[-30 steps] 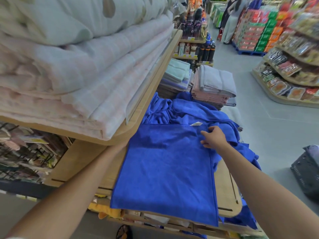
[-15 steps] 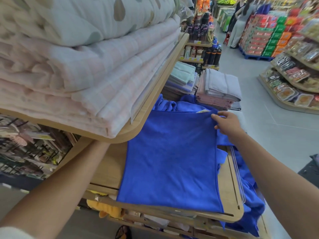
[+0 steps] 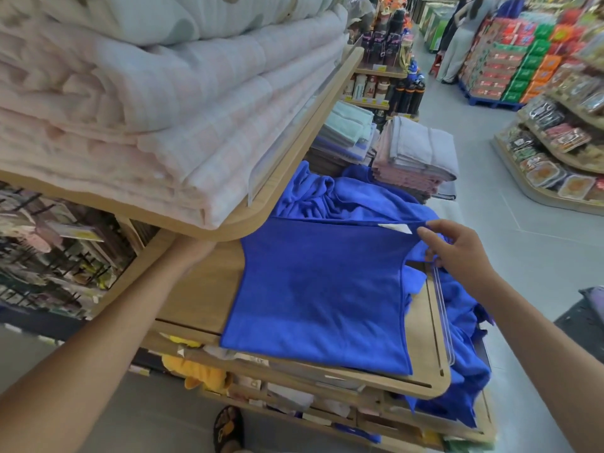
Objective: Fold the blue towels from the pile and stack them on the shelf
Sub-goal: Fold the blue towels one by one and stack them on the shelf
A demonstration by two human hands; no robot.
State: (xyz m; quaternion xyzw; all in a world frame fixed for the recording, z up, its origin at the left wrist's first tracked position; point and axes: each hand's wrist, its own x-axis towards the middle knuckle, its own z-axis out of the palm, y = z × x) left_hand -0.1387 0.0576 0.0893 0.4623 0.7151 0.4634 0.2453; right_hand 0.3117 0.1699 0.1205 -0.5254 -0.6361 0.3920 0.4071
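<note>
No text can be read; the white tag [image 3: 394,228] on the blue towel [image 3: 322,295] appears blank.

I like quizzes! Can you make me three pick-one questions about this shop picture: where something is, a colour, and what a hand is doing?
1. Where is the crumpled towel pile?
A. behind the flat towel
B. on the floor
C. on the top shelf

2. What colour is the flat towel?
A. pink
B. blue
C. green

3. What is the right hand doing?
A. hanging free
B. holding a bottle
C. pinching the towel's far corner

Answers: 1 A, it lies just beyond the towel's far edge. 2 B, it is bright blue. 3 C, the fingers close on the corner beside the white tag.
</note>
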